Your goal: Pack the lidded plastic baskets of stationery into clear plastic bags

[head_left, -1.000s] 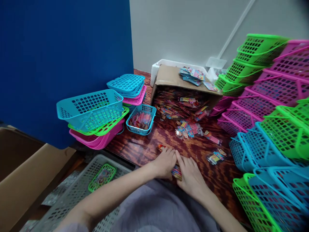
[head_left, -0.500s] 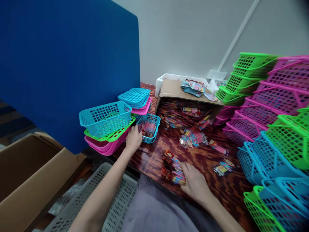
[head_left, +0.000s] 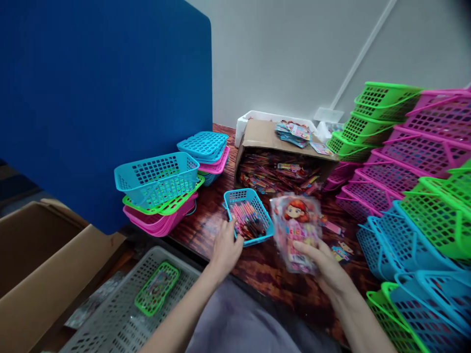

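Observation:
My left hand (head_left: 225, 247) grips the near left rim of a small blue basket (head_left: 248, 215) that stands on the dark wooden table (head_left: 265, 267) and holds several colourful packets. My right hand (head_left: 324, 267) holds up a stack of clear doll-print packets (head_left: 296, 230), tilted toward me, just right of that basket. Behind them a cardboard box (head_left: 265, 135) lies on its side, spilling many similar packets (head_left: 279, 172) onto the table.
Stacks of blue, green and pink baskets (head_left: 158, 191) stand at the left by a blue partition (head_left: 103, 98). Tall basket stacks (head_left: 415, 166) fill the right side. Below the table edge sits a grey crate (head_left: 125, 314) with a green basket (head_left: 157, 287), next to an open carton (head_left: 47, 264).
My left hand pulled the small blue basket from beside the left stacks toward me. My right hand lifted the packet stack off the table and now holds it upright.

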Tool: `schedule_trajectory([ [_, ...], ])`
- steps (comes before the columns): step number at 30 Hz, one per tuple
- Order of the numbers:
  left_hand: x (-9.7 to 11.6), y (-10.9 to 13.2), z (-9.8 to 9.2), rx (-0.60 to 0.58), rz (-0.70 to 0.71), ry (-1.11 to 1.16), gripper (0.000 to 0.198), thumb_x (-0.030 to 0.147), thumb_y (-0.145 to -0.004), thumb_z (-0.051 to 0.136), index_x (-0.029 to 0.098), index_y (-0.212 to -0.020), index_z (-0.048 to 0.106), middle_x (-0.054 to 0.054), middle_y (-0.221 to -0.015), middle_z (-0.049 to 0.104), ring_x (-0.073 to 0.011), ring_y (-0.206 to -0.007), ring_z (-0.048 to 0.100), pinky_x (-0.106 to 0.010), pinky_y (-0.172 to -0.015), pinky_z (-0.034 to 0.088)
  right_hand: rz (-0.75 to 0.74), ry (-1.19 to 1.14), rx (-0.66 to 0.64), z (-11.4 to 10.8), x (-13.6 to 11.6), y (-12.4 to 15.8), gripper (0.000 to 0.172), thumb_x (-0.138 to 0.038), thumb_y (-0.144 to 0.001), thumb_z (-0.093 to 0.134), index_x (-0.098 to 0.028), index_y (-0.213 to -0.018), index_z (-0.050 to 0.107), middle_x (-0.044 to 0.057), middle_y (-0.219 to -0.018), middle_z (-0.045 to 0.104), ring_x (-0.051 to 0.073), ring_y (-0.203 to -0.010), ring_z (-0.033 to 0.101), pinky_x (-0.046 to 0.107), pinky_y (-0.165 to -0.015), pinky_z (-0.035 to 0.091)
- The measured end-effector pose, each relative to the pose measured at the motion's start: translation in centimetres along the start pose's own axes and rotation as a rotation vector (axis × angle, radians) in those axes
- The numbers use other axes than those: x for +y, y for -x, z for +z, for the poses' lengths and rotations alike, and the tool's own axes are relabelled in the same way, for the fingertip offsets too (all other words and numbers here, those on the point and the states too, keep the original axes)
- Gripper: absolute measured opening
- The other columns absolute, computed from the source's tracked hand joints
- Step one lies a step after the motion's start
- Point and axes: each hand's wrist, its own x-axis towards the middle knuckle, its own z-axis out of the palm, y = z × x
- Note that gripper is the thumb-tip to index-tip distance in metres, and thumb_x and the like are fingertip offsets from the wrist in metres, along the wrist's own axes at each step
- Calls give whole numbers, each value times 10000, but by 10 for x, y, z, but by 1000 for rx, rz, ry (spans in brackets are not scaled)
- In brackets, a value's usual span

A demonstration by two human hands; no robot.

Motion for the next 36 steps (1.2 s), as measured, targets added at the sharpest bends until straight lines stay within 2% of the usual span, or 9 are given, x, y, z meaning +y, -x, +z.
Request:
schedule_trajectory([
  [4, 11, 14, 10, 1, 5, 187, 455, 158, -846, 457, 200, -1299, 437, -92, -1175, 611, -225, -1095, 608, -352, -936, 472, 14, -64, -133, 53, -14, -31, 449, -365, -590, 816, -186, -972, 663, 34, -836, 754, 214, -721, 703, 324, -712, 570],
  [7, 11, 19, 10, 0, -48, 284, 512, 152, -828, 479, 194, -1325, 363, -68, -1041, 646, -218, -935, 643, -340, -821, 495, 60, -38, -215, 75, -10, -59, 375, -373, -616, 768, -172, -919, 676, 36, -803, 754, 203, -710, 701, 317, -713, 571],
  [11, 9, 19, 7, -19, -50, 303, 508, 175, -834, 499, 197, -1320, 355, -48, -980, 642, -205, -874, 639, -329, -788, 492, 129, 69, -298, 82, -3, -78, 311, -358, -623, 775, -135, -828, 705, 58, -740, 748, 188, -648, 689, 301, -669, 564],
  [18, 8, 11, -3, -98, 26, 100, 440, 173, -813, 505, 191, -1252, 489, -90, -1148, 642, -241, -1007, 630, -360, -878, 471, 74, 282, -339, 78, -6, -80, 355, -404, -644, 794, -141, -875, 734, 60, -833, 763, 192, -711, 697, 314, -727, 562],
  [22, 10, 10, -5, -114, 63, -15, 339, 198, -852, 484, 215, -1179, 569, -71, -1068, 631, -228, -942, 630, -342, -835, 478, -1, 490, -275, 76, -15, -82, 292, -366, -671, 769, -146, -857, 723, 54, -811, 745, 227, -764, 687, 345, -756, 545],
  [27, 12, 16, -4, -90, 117, -108, 338, 211, -893, 474, 235, -1196, 623, -54, -943, 572, -211, -873, 599, -328, -786, 481, -206, 774, 13, 82, -20, -71, 587, -345, -712, 737, -162, -1244, 572, 131, -1168, 645, 340, -1190, 530, 462, -1024, 376],
  [30, 12, 18, -4, -29, 164, -144, 293, 231, -918, 475, 236, -1143, 662, -67, -952, 567, -225, -925, 576, -353, -827, 491, -426, 1054, 182, 89, -15, -61, 596, -279, -834, 588, -104, -1387, 448, 211, -1307, 519, 361, -1262, 424, 473, -1045, 322],
  [33, 13, 15, -6, 84, 197, -214, 258, 242, -930, 478, 209, -1066, 694, -125, -1183, 571, -276, -1147, 530, -431, -975, 462, -594, 1371, 262, 94, -6, -53, 478, -196, -917, 422, -100, -1381, 475, 199, -1227, 562, 318, -1145, 485, 422, -966, 385],
  [36, 16, 3, -6, 147, 220, -343, 233, 227, -916, 487, 198, -981, 709, -121, -1501, 406, -351, -1453, 233, -569, -1138, 286, -596, 1497, 239, 96, -1, -49, 424, -342, -987, 364, -94, -1240, 598, 195, -1105, 643, 317, -1080, 519, 419, -929, 410],
])
